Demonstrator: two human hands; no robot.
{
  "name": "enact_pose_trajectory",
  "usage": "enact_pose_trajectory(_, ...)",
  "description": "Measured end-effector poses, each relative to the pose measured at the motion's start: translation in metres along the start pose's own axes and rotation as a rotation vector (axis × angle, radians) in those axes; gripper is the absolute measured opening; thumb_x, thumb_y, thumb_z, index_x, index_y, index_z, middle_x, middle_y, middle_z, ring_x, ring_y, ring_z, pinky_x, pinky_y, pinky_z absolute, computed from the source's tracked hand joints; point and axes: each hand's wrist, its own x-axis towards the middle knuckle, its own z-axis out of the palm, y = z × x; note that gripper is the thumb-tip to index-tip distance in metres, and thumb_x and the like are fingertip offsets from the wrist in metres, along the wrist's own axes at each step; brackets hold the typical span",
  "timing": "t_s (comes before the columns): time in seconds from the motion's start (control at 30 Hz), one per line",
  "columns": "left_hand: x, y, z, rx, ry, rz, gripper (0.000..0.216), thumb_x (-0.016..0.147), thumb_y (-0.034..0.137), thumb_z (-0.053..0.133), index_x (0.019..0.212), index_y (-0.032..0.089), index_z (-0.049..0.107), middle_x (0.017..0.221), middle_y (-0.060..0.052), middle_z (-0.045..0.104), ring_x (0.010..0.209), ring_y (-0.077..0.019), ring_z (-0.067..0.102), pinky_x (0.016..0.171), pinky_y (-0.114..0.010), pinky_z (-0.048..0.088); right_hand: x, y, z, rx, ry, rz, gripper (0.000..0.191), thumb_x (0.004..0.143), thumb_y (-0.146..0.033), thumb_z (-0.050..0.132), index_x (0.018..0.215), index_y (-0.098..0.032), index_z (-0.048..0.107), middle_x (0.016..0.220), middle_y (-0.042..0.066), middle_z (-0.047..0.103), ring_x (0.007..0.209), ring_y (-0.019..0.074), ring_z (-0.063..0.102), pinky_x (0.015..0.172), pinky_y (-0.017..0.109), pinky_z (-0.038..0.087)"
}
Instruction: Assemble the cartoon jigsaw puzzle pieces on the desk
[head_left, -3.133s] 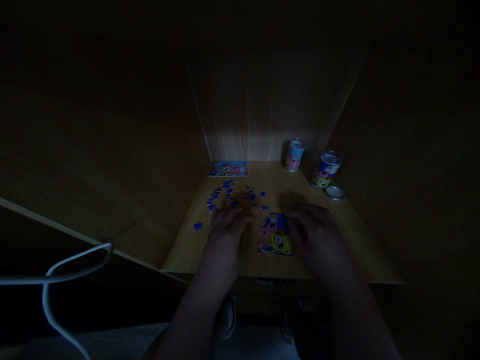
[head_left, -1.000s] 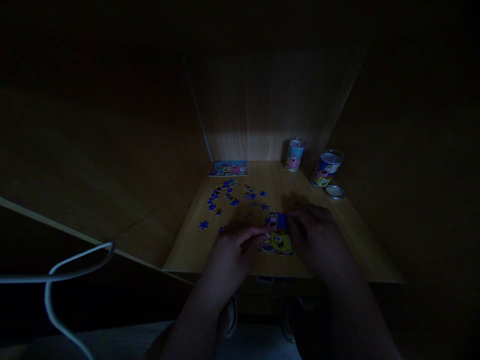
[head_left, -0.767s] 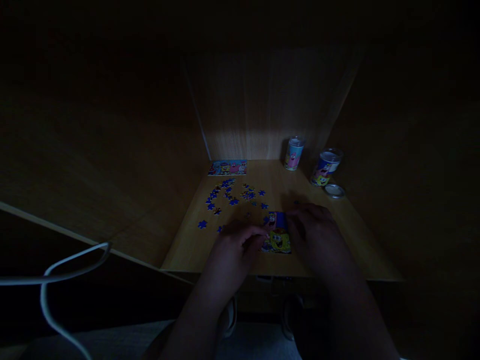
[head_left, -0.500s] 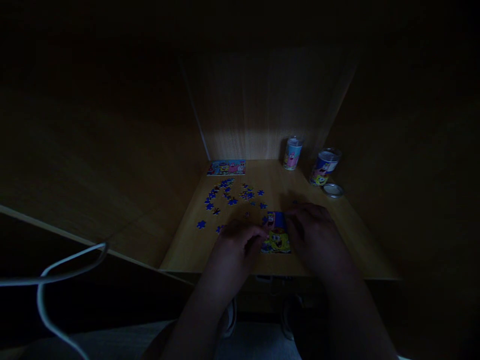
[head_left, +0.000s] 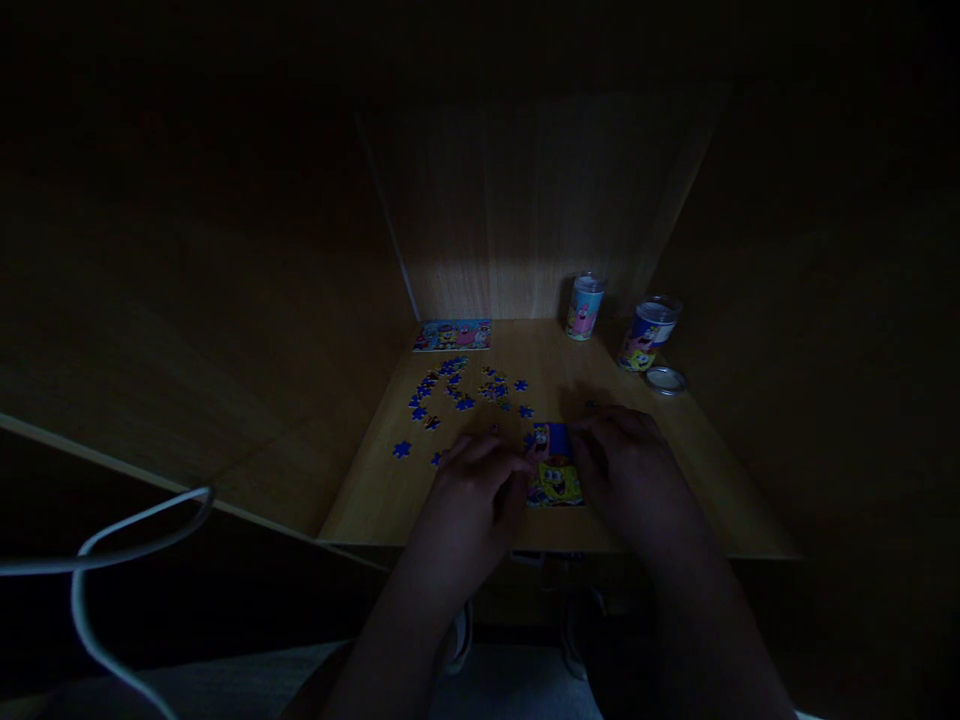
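While the joined puzzle [head_left: 556, 482] lies flat near the front of the desk [head_left: 375, 508], the left hand [head_left: 474, 492] is at its left edge and the right hand [head_left: 626, 468] its right; it's too dim to tell whether either pinches anything. Loose pieces [head_left: 465, 404] lie beyond.

On the desk [head_left: 367, 515] before you, the puzzle [head_left: 556, 483] lies between your left hand [head_left: 474, 492] and right hand [head_left: 621, 468]; loose pieces [head_left: 465, 403] spread beyond your left hand, a flat panel [head_left: 452, 336] behind them; towards the right, one canister [head_left: 583, 314] stands behind and left of another canister [head_left: 646, 340]; a lid [head_left: 666, 380] lies just before the latter; a cable [head_left: 81, 595] loops left of the desk.
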Motion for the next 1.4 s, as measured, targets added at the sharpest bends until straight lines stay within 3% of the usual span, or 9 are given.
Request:
enact_pose_trajectory(0.23,0.001,0.001,-0.003,0.008,-0.047,0.052,0.031,0.097,-0.002,0.066,0.101,0.025,0.081,0.110,-0.002,0.085,0.104,-0.0265,0.074,0.097,-0.048,0.057,0.000,0.001,0.001,0.004,-0.005,-0.002,0.019,0.110,-0.026,0.060,0.116,-0.022,0.078,0.122,0.014,0.080,0.119,0.0348,0.070,0.110,0.056,0.056)
enact_pose_trajectory(0.9,-0.004,0.004,-0.002,0.172,-0.183,0.110,0.035,0.100,0.000,0.069,0.118,0.027,0.082,0.120,-0.003,0.087,0.121,-0.0324,0.071,0.108,-0.056,0.053,-0.001,-0.002,0.000,-0.009,-0.015,0.000,0.019,0.111,-0.030,0.060,0.115,-0.022,0.077,0.124,0.015,0.079,0.120,0.0367,0.069,0.109,0.059,0.057)
enact_pose_trajectory(1.0,-0.004,0.005,-0.002,0.155,-0.123,0.113,0.043,0.099,-0.003,0.063,0.124,0.027,0.080,0.123,-0.004,0.086,0.123,-0.0321,0.071,0.109,-0.054,0.055,-0.001,-0.002,0.000,-0.004,-0.016,0.005,0.019,0.111,-0.030,0.060,0.117,-0.022,0.077,0.126,0.015,0.078,0.121,0.0367,0.068,0.110,0.058,0.057)
enact_pose_trajectory(1.17,-0.003,-0.002,-0.017,0.162,0.138,0.031,0.048,0.091,-0.007,0.052,0.116,0.025,0.078,0.116,-0.007,0.083,0.115,-0.0295,0.073,0.100,-0.048,0.060,-0.001,-0.001,0.000,0.001,-0.009,0.010,0.020,0.112,-0.031,0.059,0.116,-0.023,0.078,0.128,0.015,0.078,0.124,0.0366,0.068,0.111,0.059,0.056)
enact_pose_trajectory(1.4,-0.011,-0.022,-0.056,0.421,0.126,-0.060,0.049,0.087,-0.004,0.055,0.119,0.023,0.081,0.117,-0.009,0.084,0.115,-0.0334,0.075,0.102,-0.050,0.064,-0.001,-0.002,0.000,0.005,0.000,0.024,0.023,0.111,-0.029,0.057,0.117,-0.022,0.079,0.126,0.015,0.078,0.122,0.0364,0.068,0.110,0.059,0.056)
